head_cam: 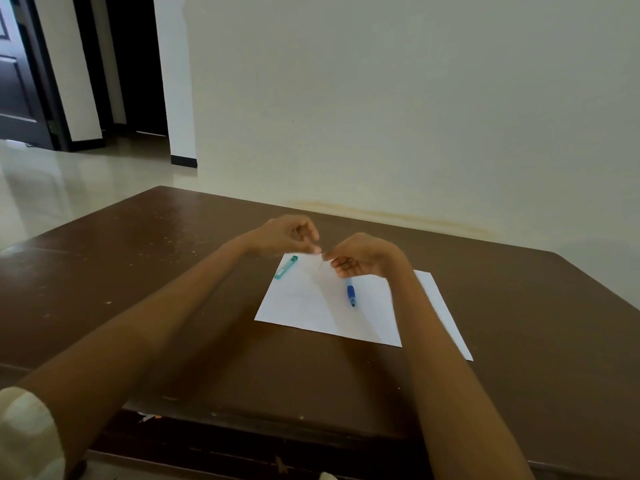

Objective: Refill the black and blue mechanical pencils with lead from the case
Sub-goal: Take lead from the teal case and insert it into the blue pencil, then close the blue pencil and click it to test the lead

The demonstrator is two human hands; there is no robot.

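A teal lead case (286,267) lies on the white paper (311,306), near its far left corner. The blue mechanical pencil (351,294) lies on the paper just below my right hand, its upper end hidden by that hand. My left hand (284,237) and right hand (363,258) meet fingertip to fingertip above the paper. Between them a thin lead (321,264) hangs down, pinched by the left thumb and forefinger. The right hand's curled fingers pinch at the same spot. No black pencil is in sight.
The paper sits in the middle of a brown table (173,271) that stands against a pale wall. The table's left edge drops to a tiled floor (52,188), with a dark doorway (131,64) beyond.
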